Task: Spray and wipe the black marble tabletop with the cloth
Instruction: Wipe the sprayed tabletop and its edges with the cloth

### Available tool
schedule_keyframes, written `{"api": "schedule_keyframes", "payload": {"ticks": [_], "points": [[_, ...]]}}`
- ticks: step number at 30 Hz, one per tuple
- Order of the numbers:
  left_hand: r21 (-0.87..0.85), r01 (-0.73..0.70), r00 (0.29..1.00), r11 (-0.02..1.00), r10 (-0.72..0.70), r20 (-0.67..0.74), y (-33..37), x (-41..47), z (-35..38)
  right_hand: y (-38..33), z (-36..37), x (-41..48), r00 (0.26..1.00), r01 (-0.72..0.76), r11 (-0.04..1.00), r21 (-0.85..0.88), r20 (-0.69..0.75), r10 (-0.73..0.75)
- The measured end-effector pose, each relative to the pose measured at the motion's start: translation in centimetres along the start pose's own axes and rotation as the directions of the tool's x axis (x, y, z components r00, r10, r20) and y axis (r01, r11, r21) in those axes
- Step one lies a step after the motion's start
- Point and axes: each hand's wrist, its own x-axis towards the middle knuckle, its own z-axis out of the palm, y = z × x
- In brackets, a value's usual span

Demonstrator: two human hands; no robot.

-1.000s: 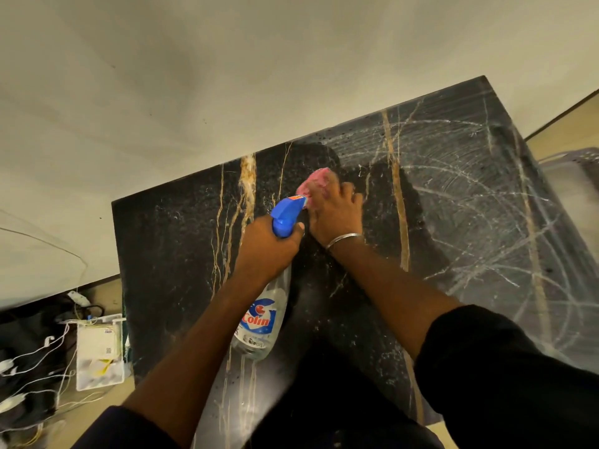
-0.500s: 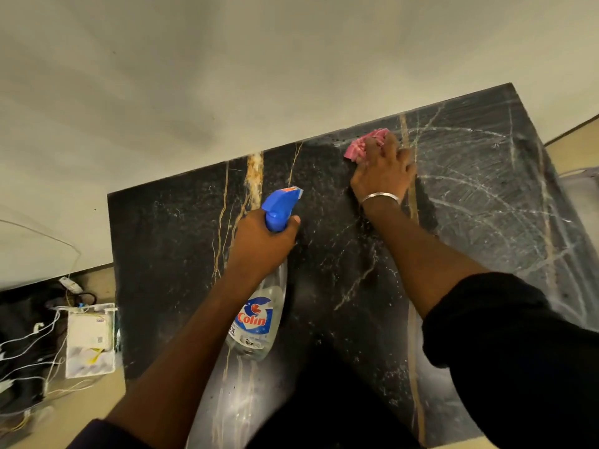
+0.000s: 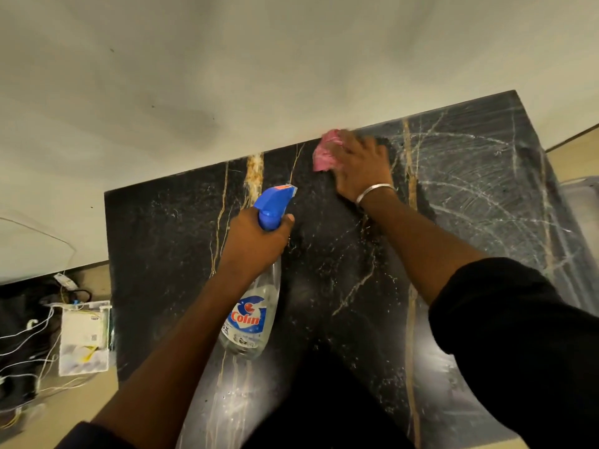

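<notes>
Your left hand [image 3: 256, 241] grips the "Colin" bottle [image 3: 251, 314], nozzle aimed toward the wall, while your right hand [image 3: 363, 166] presses the cloth [image 3: 325, 152] onto the worktop [image 3: 162, 254].

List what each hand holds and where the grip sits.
Left hand: spray bottle, grip at the neck below the blue trigger head. Right hand: pink cloth, pressed under the palm and fingers.

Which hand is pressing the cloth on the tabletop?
The right hand, with the bracelet, presses the pink cloth at the far edge; the left hand holds the spray bottle.
</notes>
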Motion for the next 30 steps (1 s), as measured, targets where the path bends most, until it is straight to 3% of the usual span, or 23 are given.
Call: {"api": "schedule_keyframes", "payload": {"ticks": [5,7,9,10,11,12,13,14,15,18,20,23,30], "points": [[0.007,-0.035,0.999,0.999,0.035,-0.021,0.7,-2.2,-0.8,7.4,-1.7,-1.9,0.928,-0.373,0.925,0.069,0.03,0.372],[-0.004,-0.026,1.0,1.0,0.026,-0.013,0.9,-3.4,-0.8,8.7,-2.1,-2.6,0.924,-0.38,0.922,0.074,0.07,0.376],[-0.004,-0.021,1.0,1.0,0.021,0.012,1.2,-4.6,-0.4,8.6,-2.6,-4.0,0.935,-0.353,0.892,0.283,0.083,0.344],[-0.001,-0.02,1.0,1.0,0.02,0.023,1.4,-5.2,-0.2,7.8,-3.4,-5.4,0.93,-0.357,0.777,0.519,0.119,0.348],[-0.001,-0.019,0.999,1.0,0.019,0.032,1.7,-5.7,0.1,6.6,-4.3,-7.1,0.904,-0.381,0.502,0.776,0.201,0.376],[0.003,-0.021,0.999,1.0,0.021,0.037,1.9,-6.2,0.3,5.5,-4.8,-9.0,0.865,-0.401,0.093,0.911,0.343,0.366],[0.011,-0.025,0.999,1.0,0.024,0.042,2.2,-6.9,0.5,4.4,-5.0,-11.2,0.837,-0.414,-0.274,0.868,0.481,0.261],[0.02,-0.029,0.998,0.999,0.028,0.051,2.5,-7.5,0.8,3.6,-4.7,-13.3,0.831,-0.408,-0.517,0.752,0.54,0.13],[0.028,-0.032,0.998,0.999,0.03,0.064,2.7,-8.2,1.0,2.7,-4.6,-15.3,0.833,-0.403,-0.627,0.667,0.551,0.051],[0.057,-0.03,0.994,0.998,0.024,0.105,3.3,-10.1,1.6,0.7,-4.1,-19.2,0.875,-0.366,-0.758,0.54,0.476,-0.083],[0.07,-0.036,0.992,0.997,0.027,0.121,3.7,-11.5,2.1,0.0,-3.9,-21.2,0.896,-0.344,-0.79,0.507,0.428,-0.115],[0.101,-0.081,0.991,0.992,0.069,0.116,4.1,-13.4,2.6,-0.2,-3.9,-23.3,0.919,-0.329,-0.806,0.492,0.362,-0.154],[0.035,-0.116,0.985,0.993,0.111,0.13,2.7,-16.2,3.0,-0.9,-4.5,-27.0,0.908,-0.325,-0.765,0.555,0.408,-0.09]]}}
